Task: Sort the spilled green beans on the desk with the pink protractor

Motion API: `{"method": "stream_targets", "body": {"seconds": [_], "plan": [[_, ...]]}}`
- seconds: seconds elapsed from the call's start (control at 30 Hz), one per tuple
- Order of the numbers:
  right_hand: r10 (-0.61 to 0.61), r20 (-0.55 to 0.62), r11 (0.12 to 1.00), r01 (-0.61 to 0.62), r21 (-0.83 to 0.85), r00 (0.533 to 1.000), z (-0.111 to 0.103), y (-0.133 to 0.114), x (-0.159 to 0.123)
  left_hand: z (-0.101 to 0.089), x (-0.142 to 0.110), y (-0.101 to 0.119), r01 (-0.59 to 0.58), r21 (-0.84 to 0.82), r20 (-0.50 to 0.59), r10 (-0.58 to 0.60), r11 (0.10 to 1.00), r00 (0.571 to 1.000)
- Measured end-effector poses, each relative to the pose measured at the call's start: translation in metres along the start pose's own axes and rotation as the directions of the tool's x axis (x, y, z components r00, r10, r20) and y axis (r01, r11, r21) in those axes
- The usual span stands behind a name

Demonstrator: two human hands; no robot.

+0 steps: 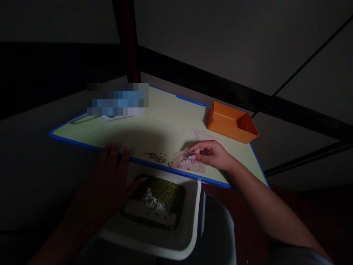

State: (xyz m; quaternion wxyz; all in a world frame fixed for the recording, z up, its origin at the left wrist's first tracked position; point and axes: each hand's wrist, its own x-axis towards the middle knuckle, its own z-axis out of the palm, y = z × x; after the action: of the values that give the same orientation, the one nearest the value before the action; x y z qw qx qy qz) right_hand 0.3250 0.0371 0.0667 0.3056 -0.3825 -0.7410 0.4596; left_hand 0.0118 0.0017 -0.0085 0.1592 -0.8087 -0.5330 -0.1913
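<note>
My right hand rests on a small pale table with a blue edge, fingers closed in a pinch on a clear pink protractor that lies flat near the front edge. A scatter of small dark beans lies just left of the protractor. My left hand lies in shadow at the table's front edge, fingers stretched out, touching the rim of a white tray on my lap. The tray holds a heap of green beans.
An orange plastic box stands at the table's far right corner. A white object sits at the back left under a blurred patch. A dark post and dark rails stand behind the table. The room is dim.
</note>
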Motion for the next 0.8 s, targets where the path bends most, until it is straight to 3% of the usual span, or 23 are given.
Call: {"method": "stream_targets", "body": {"seconds": [0.47, 0.8], "plan": [[-0.038, -0.061, 0.997, 0.035, -0.063, 0.997, 0.0031, 0.0036, 0.002, -0.0006, -0.0004, -0.0006, -0.005, -0.029, 0.006, 0.005, 1.0, 1.0], [-0.029, -0.008, 0.999, 0.029, -0.031, 1.0, 0.0028, 0.001, 0.0015, -0.0006, 0.0003, -0.0012, -0.013, -0.028, 0.009, 0.013, 1.0, 1.0]]}}
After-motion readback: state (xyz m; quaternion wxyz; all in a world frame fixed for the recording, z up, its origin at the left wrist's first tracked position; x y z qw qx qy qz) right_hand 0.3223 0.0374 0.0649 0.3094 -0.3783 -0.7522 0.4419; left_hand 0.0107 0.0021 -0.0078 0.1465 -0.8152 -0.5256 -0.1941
